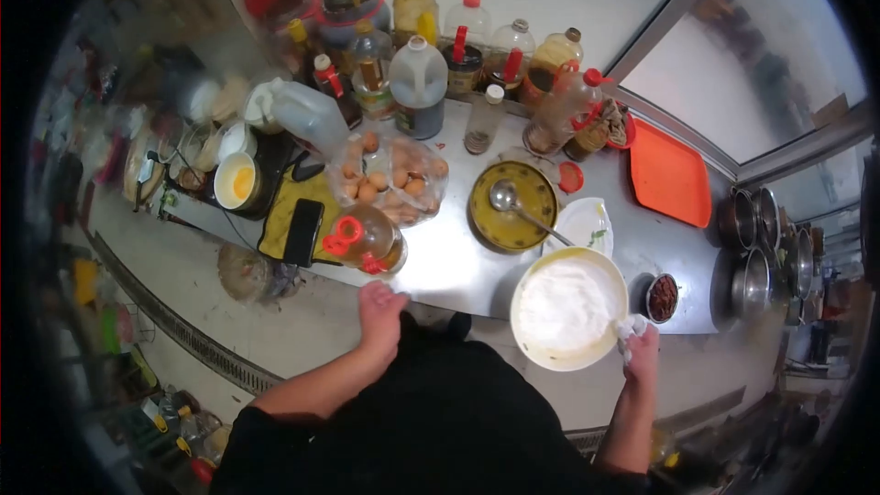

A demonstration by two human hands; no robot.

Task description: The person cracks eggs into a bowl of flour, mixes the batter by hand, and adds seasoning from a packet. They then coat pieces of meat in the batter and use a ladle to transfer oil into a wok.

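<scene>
Steel counter [458,261], flour bowl [568,308] (right-hand-held) [640,348]

Bare counter [449,261] between oil bottle [367,238], bowl [568,307].

We see a dim, warm-lit scene through a strong fisheye — black corners ring the frame and edges bend and smear. The steel worktop [449,261] shines with soft glare; the left side and far shelves are blurred, and the windows look hazy.

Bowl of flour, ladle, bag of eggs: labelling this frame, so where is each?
Bowl of flour [536,353], head view, front rim.
Ladle [503,195], head view, its scoop.
Bag of eggs [390,179], head view, bag's middle.
</scene>
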